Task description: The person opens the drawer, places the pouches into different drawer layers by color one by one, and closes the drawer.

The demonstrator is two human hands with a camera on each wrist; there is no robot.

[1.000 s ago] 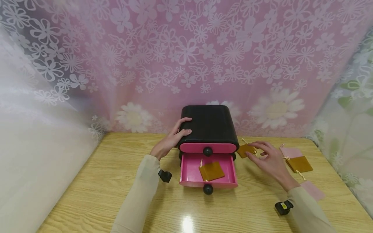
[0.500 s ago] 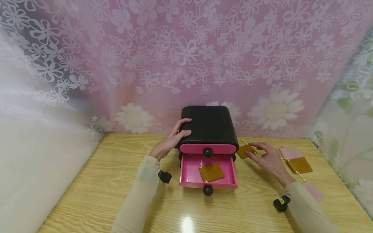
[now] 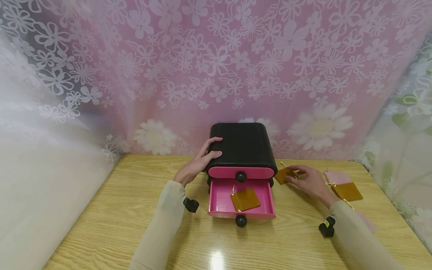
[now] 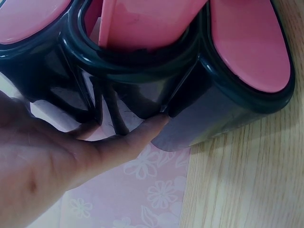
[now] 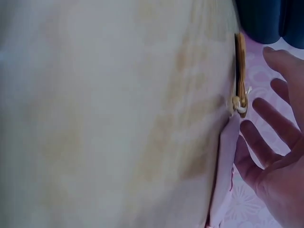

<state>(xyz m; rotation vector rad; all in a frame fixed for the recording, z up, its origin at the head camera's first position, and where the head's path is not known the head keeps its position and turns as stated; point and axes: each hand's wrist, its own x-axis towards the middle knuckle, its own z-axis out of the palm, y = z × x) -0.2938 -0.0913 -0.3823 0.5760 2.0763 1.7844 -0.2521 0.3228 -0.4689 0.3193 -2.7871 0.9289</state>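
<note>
Mustard drawstring pouch [image 3: 281, 176] sits just left of my right hand [image 3: 309, 182]; fingers loosely curved, no firm grip visible. Probably light, floppy: pinch near edge. Left hand [image 3: 199, 160] rests, fingers apart, on black drawer unit [image 3: 243, 144].

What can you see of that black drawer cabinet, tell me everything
The black cabinet has a glossy, plastic-looking shell with rounded corners and stands upright on the wooden table, before the floral backdrop. The left wrist view shows three stacked tiers with pink fronts: the top drawer and bottom drawer are shut, while the middle drawer is pulled out, with a mustard pouch in it. Round black knobs show on the upper two. The left hand touches its top and left side.
</note>
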